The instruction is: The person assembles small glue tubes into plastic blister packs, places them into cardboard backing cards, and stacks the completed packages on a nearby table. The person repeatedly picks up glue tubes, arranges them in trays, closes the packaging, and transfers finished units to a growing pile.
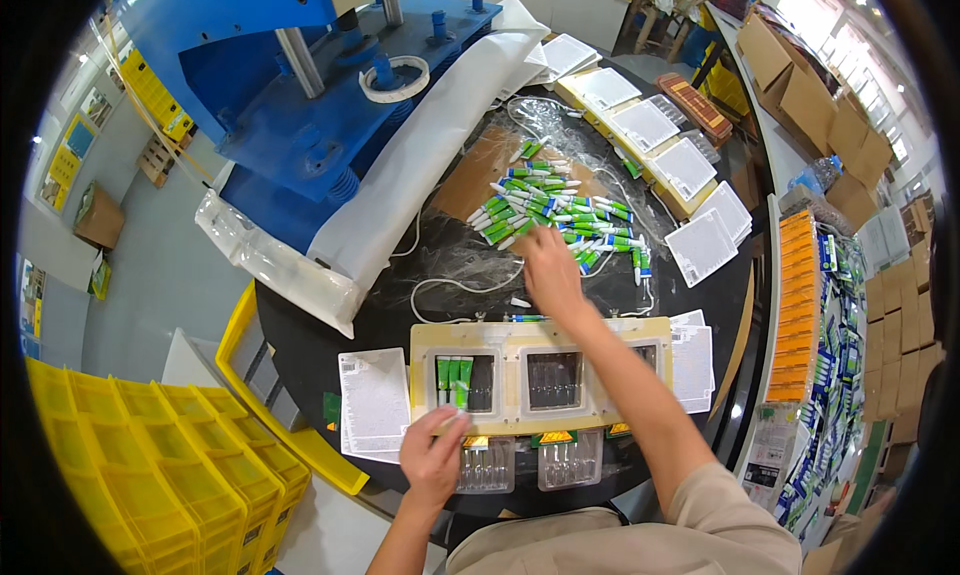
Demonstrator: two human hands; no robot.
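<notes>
- Blue press (280, 125): stands at upper left.
- Pale yellow frame (508, 375): lies before the person.
- Tube pile (580, 218): spreads beyond the frame.
- Right hand (548, 270): touches the pile (fingertips hidden; I cannot tell its grip).
- Left hand (432, 460): fingertips together, pinching a tube's white end.
- Green tube (462, 380): in the left window.

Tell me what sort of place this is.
Probably a packing workshop: a blue press-like machine stands beside the black table, green tubes lie heaped there, and yellow crates are stacked nearby.
</notes>
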